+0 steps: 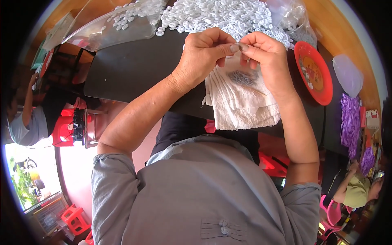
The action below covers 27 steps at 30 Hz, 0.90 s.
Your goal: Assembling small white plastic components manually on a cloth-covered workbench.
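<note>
My left hand (206, 53) and my right hand (266, 52) meet over the dark table, thumbs and fingertips pinched together. Whatever sits between the fingertips is too small to make out. Under them lies a folded white towel (245, 114), hanging over the table's near edge. A little heap of thin dark metal pieces (243, 77) rests on the towel, partly behind my right hand. Just beyond my fingers spreads a large pile of small white oval plastic pieces (220, 16).
A clear plastic bag (110, 34) with some white pieces lies at the far left of the table (134, 69). Right of my hands is a red plate (328, 87) holding a few small pieces. Purple strands (350, 122) hang farther right. Other people sit at both sides.
</note>
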Motion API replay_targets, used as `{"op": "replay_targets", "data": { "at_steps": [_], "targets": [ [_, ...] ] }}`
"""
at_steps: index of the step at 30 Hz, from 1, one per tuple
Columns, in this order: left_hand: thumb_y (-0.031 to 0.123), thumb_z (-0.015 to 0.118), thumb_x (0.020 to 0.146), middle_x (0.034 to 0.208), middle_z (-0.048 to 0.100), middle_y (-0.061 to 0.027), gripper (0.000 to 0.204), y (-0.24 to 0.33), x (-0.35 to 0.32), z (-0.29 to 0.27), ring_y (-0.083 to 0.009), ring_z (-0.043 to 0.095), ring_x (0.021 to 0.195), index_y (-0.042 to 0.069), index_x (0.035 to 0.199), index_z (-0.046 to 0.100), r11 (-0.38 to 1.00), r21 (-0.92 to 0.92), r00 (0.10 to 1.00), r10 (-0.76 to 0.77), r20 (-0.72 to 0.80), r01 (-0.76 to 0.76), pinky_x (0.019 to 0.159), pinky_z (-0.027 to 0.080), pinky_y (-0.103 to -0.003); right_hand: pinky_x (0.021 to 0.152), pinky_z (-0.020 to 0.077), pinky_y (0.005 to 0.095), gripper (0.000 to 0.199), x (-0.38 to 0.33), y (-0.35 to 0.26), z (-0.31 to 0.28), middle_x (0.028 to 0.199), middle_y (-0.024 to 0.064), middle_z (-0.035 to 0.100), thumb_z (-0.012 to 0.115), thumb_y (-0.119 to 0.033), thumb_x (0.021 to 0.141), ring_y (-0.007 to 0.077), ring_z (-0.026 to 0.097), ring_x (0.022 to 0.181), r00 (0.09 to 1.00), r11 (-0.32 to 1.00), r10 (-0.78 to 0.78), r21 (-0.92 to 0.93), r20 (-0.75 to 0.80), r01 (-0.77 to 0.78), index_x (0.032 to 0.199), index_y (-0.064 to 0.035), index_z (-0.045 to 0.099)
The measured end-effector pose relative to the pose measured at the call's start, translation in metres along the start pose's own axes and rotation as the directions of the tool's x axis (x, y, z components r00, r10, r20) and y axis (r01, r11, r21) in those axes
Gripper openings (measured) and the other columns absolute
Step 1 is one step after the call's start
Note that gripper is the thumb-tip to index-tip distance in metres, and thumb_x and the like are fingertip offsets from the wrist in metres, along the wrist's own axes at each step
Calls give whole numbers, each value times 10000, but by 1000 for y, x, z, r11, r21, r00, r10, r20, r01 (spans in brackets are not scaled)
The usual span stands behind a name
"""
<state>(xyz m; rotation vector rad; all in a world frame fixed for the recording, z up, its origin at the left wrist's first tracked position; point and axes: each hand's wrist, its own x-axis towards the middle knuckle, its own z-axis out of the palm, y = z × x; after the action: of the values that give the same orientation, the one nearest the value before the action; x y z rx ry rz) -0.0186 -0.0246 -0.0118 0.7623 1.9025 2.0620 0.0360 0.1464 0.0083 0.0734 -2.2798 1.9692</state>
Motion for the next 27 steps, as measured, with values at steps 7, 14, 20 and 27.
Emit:
{"op": "replay_targets", "data": {
  "at_steps": [7, 14, 20, 27],
  "targets": [
    [89, 659, 887, 722, 623, -35, 107, 2, 0, 2, -63, 528, 546, -15, 903, 641, 998, -23, 998, -63, -9, 62, 433, 357, -193, 567, 381, 194, 79, -2, 1, 2, 728, -9, 608, 597, -87, 871, 47, 533, 641, 997, 998, -61, -34, -37, 60, 870, -22, 642],
    [127, 638, 896, 717, 621, -68, 154, -3, 2, -4, -94, 509, 518, -26, 890, 627, 984, -154, 996, -87, 10, 87, 437, 342, -208, 576, 366, 189, 76, -2, -2, 4, 757, -25, 608, 604, -83, 876, 46, 548, 683, 988, 976, -155, -153, 6, 154, 906, -28, 648],
    [91, 657, 801, 633, 606, -41, 117, -7, 9, -8, -68, 509, 489, -24, 783, 652, 972, -108, 977, -201, 73, 208, 437, 368, -208, 581, 366, 196, 44, 9, -6, -51, 751, -55, 571, 621, -54, 855, 18, 477, 676, 980, 885, -190, -422, 60, 198, 867, -12, 627],
    [91, 674, 789, 665, 598, -10, 103, -18, 7, -8, -85, 527, 573, -6, 779, 639, 935, 354, 997, 9, 82, -38, 554, 432, -235, 570, 377, 266, 58, 0, -6, -41, 692, 31, 542, 621, -40, 790, 104, 487, 609, 984, 589, -139, -790, 111, 172, 825, -6, 590]
  ]
}}
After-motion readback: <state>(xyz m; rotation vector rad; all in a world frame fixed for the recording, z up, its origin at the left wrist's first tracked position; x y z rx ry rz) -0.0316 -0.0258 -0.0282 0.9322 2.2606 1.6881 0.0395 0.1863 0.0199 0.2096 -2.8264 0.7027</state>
